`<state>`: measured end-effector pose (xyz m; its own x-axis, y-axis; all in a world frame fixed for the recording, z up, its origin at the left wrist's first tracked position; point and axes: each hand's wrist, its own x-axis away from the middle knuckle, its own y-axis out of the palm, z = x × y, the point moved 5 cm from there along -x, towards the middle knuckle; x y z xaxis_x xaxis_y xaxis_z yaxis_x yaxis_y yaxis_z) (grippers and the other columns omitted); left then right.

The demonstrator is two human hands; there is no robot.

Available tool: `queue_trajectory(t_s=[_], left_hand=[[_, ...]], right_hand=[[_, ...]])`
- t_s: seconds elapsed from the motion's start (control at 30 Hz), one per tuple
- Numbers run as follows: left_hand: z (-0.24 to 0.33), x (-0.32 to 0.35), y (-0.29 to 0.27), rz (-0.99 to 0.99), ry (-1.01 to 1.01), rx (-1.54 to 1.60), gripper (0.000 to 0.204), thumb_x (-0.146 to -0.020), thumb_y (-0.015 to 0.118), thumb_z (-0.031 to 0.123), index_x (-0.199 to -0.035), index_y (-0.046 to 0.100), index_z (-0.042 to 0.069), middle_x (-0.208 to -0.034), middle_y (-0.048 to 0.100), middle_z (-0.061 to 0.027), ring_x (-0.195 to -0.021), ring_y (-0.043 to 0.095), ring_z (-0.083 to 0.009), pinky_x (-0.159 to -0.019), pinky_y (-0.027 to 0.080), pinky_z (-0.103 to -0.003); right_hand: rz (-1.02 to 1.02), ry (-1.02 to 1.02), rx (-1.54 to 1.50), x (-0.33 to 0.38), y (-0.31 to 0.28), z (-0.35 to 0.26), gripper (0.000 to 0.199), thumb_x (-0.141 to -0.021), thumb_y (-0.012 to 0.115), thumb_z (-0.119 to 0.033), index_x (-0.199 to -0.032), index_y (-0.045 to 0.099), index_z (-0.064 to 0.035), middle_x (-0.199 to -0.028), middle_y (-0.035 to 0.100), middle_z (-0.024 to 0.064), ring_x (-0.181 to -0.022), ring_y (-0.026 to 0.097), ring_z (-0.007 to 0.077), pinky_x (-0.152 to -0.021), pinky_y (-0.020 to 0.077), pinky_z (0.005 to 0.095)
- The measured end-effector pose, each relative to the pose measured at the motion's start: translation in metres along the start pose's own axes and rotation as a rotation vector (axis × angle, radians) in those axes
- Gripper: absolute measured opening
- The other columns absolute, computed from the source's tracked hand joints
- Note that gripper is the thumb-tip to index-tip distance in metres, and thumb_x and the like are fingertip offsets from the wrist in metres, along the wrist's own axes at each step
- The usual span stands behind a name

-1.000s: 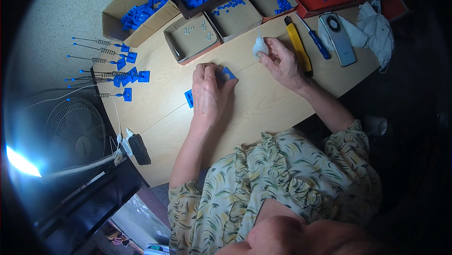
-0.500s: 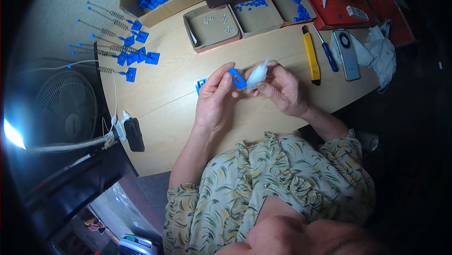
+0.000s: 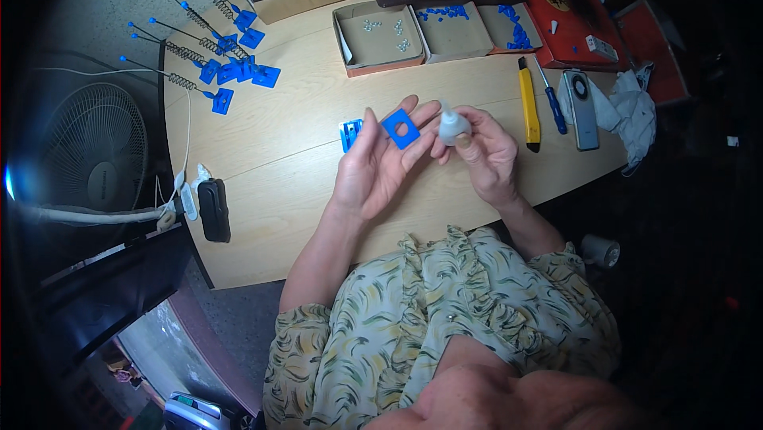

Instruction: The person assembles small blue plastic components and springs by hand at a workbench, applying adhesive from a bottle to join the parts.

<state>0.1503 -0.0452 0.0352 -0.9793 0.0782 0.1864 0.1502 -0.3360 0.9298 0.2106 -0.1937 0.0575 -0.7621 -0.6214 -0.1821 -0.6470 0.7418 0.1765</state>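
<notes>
My left hand is turned palm up, carrying a blue square plate with a round hole flat across its extended fingers. Its thumb stands apart from the plate. In my right hand is a small whitish squeeze bottle, pinched between thumb and fingers, its narrow nozzle pointing up and away from me. Bottle and plate are close together but apart. Just left of my left thumb, a blue-and-white piece lies on the table; its kind is unclear.
Several spring-and-rod pieces on blue plates stand at the left. Along the back are a cardboard box of blue parts and a shallow box of small clear pieces. A yellow cutter, blue screwdriver and phone lie right.
My left hand has opened out from pinching the plate, which now rests flatter on its fingers. The bottle has shifted slightly right and nearer me. The whole view has also shifted a little.
</notes>
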Motion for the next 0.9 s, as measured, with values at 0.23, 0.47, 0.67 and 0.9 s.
queue_trajectory(t_s=[0.23,0.47,0.67,0.9], left_hand=[[0.018,0.007,0.009,-0.17,-0.008,0.277,0.058,-0.113,0.033,0.027,-0.157,0.017,-0.007,-0.162,0.023,-0.032,-0.149,0.031,-0.046,-0.122,0.039,-0.046],[0.027,0.01,0.005,-0.195,0.034,0.137,0.057,-0.11,0.038,0.02,-0.155,0.019,-0.011,-0.161,0.026,-0.0329,-0.147,0.035,-0.0453,-0.121,0.041,-0.046],[0.034,0.011,0.011,-0.139,0.046,0.335,0.059,-0.108,0.037,0.017,-0.156,0.015,-0.012,-0.16,0.023,-0.0366,-0.149,0.026,-0.0508,-0.124,0.037,-0.049],[0.033,0.009,0.001,-0.088,0.103,0.039,0.058,-0.106,0.047,0.009,-0.153,0.022,-0.013,-0.144,0.05,-0.0302,-0.144,0.038,-0.0477,-0.12,0.044,-0.043]], right_hand=[[0.126,-0.029,-0.249,0.001,-0.006,0.001,0.038,-0.106,0.057,-0.017,-0.136,0.052,0.0049,-0.111,0.066,0.0151,-0.085,0.064,0.0165,-0.073,0.0532,0.0304],[0.078,-0.034,-0.238,-0.002,-0.005,-0.005,0.037,-0.104,0.06,-0.019,-0.134,0.055,0.0023,-0.111,0.066,0.0163,-0.083,0.063,0.0163,-0.072,0.0512,0.0297],[0.089,-0.022,-0.318,-0.003,-0.008,0.0,0.035,-0.104,0.061,-0.016,-0.133,0.057,0.0034,-0.11,0.068,0.0167,-0.081,0.062,0.0167,-0.072,0.0501,0.0303],[0.095,0.031,-0.367,-0.005,-0.005,0.003,0.035,-0.103,0.062,-0.016,-0.133,0.057,0.0029,-0.109,0.068,0.0161,-0.081,0.062,0.0171,-0.072,0.0491,0.0309]])
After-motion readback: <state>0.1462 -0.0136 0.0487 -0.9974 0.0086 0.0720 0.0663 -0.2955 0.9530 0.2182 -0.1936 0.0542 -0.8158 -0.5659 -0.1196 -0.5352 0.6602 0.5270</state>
